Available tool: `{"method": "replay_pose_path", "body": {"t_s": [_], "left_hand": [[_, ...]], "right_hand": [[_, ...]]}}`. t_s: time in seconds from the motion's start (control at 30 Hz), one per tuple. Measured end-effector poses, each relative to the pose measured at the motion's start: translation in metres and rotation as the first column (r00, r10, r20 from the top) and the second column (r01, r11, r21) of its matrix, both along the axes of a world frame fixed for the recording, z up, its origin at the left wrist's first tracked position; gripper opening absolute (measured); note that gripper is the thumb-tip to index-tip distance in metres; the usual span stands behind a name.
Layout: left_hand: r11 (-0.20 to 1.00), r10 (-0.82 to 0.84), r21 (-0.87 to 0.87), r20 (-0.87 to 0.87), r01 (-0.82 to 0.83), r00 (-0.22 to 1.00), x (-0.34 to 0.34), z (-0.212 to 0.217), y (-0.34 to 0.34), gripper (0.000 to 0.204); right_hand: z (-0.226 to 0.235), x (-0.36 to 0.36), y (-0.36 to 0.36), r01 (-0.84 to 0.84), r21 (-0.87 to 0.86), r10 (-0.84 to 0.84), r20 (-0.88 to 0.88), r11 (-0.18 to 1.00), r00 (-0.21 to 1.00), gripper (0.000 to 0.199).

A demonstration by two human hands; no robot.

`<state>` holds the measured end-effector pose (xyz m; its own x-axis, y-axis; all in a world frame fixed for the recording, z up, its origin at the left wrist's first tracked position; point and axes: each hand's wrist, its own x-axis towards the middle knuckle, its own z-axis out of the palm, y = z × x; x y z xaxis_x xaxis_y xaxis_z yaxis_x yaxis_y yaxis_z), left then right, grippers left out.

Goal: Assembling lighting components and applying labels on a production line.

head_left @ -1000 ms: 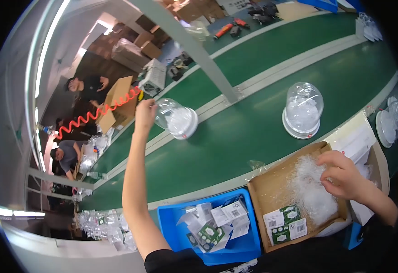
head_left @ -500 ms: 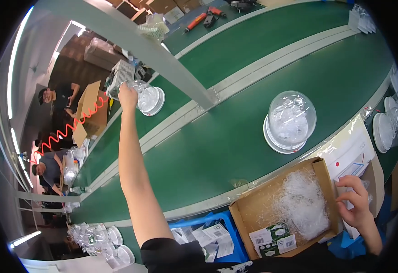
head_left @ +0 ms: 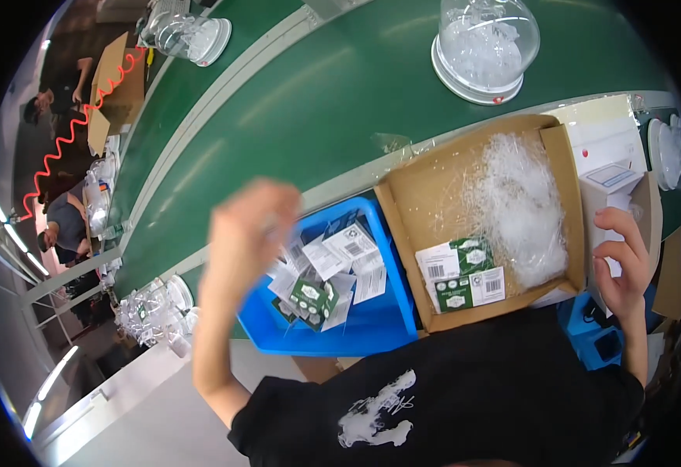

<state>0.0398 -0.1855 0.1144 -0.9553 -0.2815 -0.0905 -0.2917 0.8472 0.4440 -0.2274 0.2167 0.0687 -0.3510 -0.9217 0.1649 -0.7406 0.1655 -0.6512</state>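
Note:
My left hand (head_left: 243,233) is blurred by motion and hovers over the left edge of a blue bin (head_left: 356,335) that holds small green-and-white cartons (head_left: 321,288). Whether it holds anything cannot be told. My right hand (head_left: 624,265) curls around a small white box (head_left: 609,191) just right of an open cardboard box (head_left: 403,233). That cardboard box holds crinkled clear plastic bags (head_left: 523,202) and green-and-white cartons (head_left: 461,276). A clear dome on a white base (head_left: 484,50) stands on the green conveyor belt (head_left: 317,101). A second dome (head_left: 189,35) lies at the far upper left.
Other people (head_left: 64,226) work at the far left beside a red coiled hose (head_left: 68,140) and a cardboard box (head_left: 115,86). Several clear domes (head_left: 150,311) are stacked at the lower left. White round bases (head_left: 667,152) sit at the right edge.
My left arm has pulled back from the far side of the belt to the blue bin, leaving a dome there. My right hand has moved out of the cardboard box onto the white box.

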Motion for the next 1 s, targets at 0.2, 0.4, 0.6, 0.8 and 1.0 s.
{"method": "replay_pose_path", "body": {"t_s": [0.2,0.4,0.6,0.8,1.0], "left_hand": [[0.999,0.001,-0.033,0.118,0.003,0.993,0.068,-0.051,0.084,0.036],[0.999,0.043,0.018,0.050,-0.044,0.998,0.082,-0.077,0.089,0.014],[0.860,0.295,0.394,0.137,-0.326,0.946,0.087,-0.035,0.071,0.008],[0.856,0.202,0.480,0.035,-0.194,0.979,0.069,0.008,0.091,0.006],[0.804,-0.158,0.578,-0.021,0.141,0.987,0.028,0.020,0.100,0.006]], "right_hand": [[-0.007,0.025,-0.009,-0.136,-0.107,0.145,0.078,0.985,0.986,0.020],[0.004,0.040,-0.001,-0.157,-0.171,0.165,0.035,0.973,0.986,0.021],[0.004,0.051,0.020,-0.037,-0.167,0.055,0.103,0.985,0.993,0.019],[0.015,0.064,-0.034,-0.272,-0.271,0.294,0.042,0.923,0.955,0.021],[0.044,0.083,-0.108,-0.356,-0.390,0.409,0.059,0.850,0.911,0.029]]}}
